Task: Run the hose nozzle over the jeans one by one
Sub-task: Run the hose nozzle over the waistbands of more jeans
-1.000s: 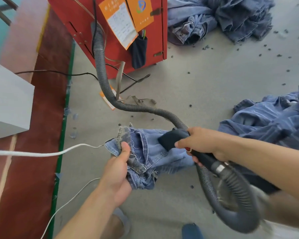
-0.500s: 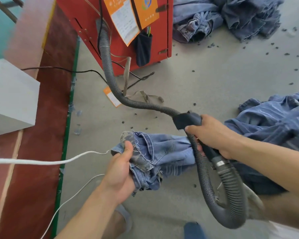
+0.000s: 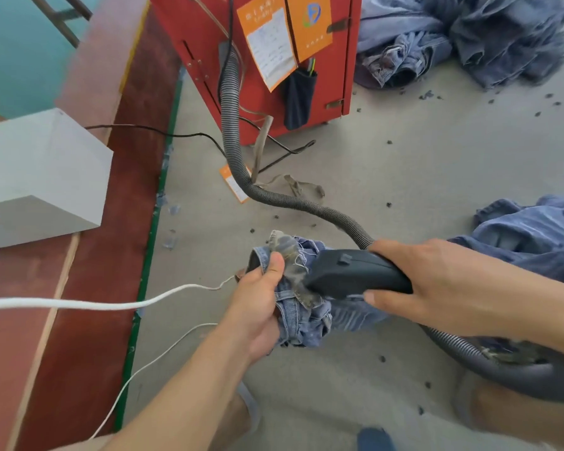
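Observation:
My left hand (image 3: 258, 304) grips the frayed hem of a pair of blue jeans (image 3: 310, 317), thumb on top of the cloth. My right hand (image 3: 437, 284) holds the black hose nozzle (image 3: 349, 271), fingers and thumb wrapped round its body. The nozzle's mouth presses against the worn, stained hem beside my left thumb. A grey ribbed hose (image 3: 241, 177) runs from the red machine (image 3: 274, 53) down across the floor to the nozzle and loops under my right forearm.
More jeans lie in a heap (image 3: 534, 236) at the right and a pile (image 3: 463, 37) at the back right. A white box (image 3: 39, 177) stands at the left on a red strip. White cord (image 3: 79, 304) and black cable cross the lint-strewn floor.
My right hand has swung the nozzle from above the jeans down and left onto the hem held by my left hand. The left hand has kept its grip.

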### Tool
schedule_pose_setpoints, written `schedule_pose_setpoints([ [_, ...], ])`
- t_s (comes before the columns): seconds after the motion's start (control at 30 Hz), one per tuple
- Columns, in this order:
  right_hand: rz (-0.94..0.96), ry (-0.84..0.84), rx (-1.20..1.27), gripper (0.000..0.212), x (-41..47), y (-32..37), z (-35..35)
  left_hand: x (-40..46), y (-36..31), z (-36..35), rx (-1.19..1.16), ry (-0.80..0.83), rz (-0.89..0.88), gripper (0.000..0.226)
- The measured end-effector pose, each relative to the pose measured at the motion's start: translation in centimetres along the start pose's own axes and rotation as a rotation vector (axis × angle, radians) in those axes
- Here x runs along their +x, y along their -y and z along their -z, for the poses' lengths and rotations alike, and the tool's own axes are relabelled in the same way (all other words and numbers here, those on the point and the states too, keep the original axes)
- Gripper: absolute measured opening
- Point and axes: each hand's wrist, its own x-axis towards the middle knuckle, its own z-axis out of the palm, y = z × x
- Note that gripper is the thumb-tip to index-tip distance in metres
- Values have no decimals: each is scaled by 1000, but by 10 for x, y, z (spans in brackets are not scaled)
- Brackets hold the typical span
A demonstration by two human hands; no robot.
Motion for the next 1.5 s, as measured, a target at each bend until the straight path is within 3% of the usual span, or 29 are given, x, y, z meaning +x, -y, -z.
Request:
schedule_pose_setpoints([
  [0.2,-28,-167,172,17,10,-7,-6,0,-5,-3,-6,29,10,46],
  [0.4,70,28,-62,32,-7,-9,0,2,-4,-1,-7,54,29,46],
  [0.6,3,-243,143,19,22,-3,3,2,7,-5,31,131,43,47],
  [0.83,69,-20,5,25,1,-4,10,3,0,1,7,152,34,44],
  [1.0,-35,-253,111,19,28,-4,8,0,8,-2,37,199,46,46],
  [1.1,28,-121,122,19,9,-14,25,3,3,1,1,197,54,48],
  [1.23,100,52,-50,21,-5,-9,14,5,0,5,-5,164,53,48],
  [1.43,-42,-227,116,20,31,1,3,1,12,1,36,236,57,48],
  [1.5,-88,-216,211,16,26,-5,17,0,12,-1,22,245,46,46],
])
